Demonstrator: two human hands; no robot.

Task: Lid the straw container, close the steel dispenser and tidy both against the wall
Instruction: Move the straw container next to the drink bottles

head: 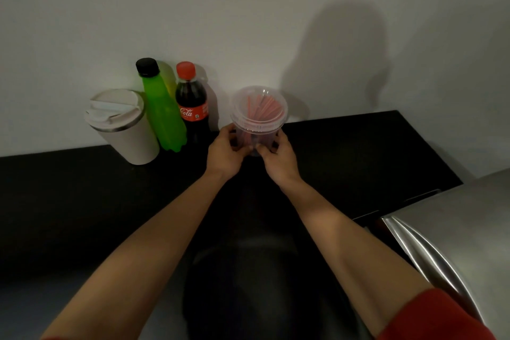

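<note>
Grip: both hands pinch the clear straw container (258, 119) low on its wall, the left hand (225, 153) on its left side and the right hand (278, 157) on its right, fingers curled around the base.
Straw container: upright, with red straws (262, 107) standing inside; it sits near the wall (248, 8), just right of the cola bottle (193, 107). Whether its base rests on the black surface (82, 201) or is slightly lifted, I cannot tell.
Lid: a clear lid (259, 92) appears to sit on the rim already; whether it is snapped fully home cannot be told from this view.
Steel dispenser: only a curved brushed-steel body (455, 229) shows at the lower right edge, well apart from the container; its opening is out of sight, so open or closed is not readable.
Neighbours: 1 green bottle (162, 113) and 1 white lidded tumbler (121, 127) stand along the wall, left of the cola bottle.
Step in hand: judged from the pose, placing the lidded container against the wall.
Next move: likely calls for settling the container flat, letting go with both hands without tipping it, then reaching right to the dispenser.
Risk: the light plastic wall may flex under a firm squeeze and loosen the lid.
</note>
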